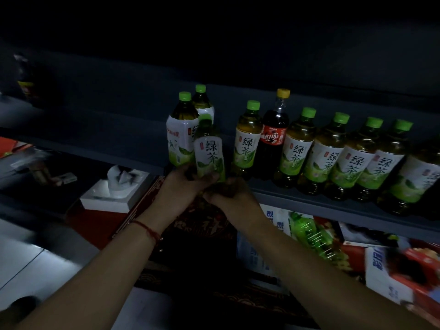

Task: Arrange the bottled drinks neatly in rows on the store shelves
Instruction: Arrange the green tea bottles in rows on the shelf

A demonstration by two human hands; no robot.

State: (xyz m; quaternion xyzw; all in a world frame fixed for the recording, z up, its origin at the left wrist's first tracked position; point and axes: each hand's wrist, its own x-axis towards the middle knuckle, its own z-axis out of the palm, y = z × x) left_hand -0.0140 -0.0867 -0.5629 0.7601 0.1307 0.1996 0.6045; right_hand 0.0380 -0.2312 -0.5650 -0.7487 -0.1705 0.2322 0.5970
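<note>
A green tea bottle (209, 151) with a green cap and white-green label stands upright in front of the dark shelf (309, 201). My left hand (183, 189) grips its base from the left. My right hand (231, 196) holds the bottom from the right, fingers curled under it. Behind it stand two larger green tea bottles (182, 129). To the right runs a row of several green tea bottles (326, 151), with a dark cola bottle (273, 136) with a yellow cap among them. The scene is dim.
A white tissue box (116, 189) lies at the left on a red surface. Under the shelf are boxed goods and a green bottle (307, 232). A dark bottle (26, 77) stands at the far left. The shelf left of the bottles shows bare.
</note>
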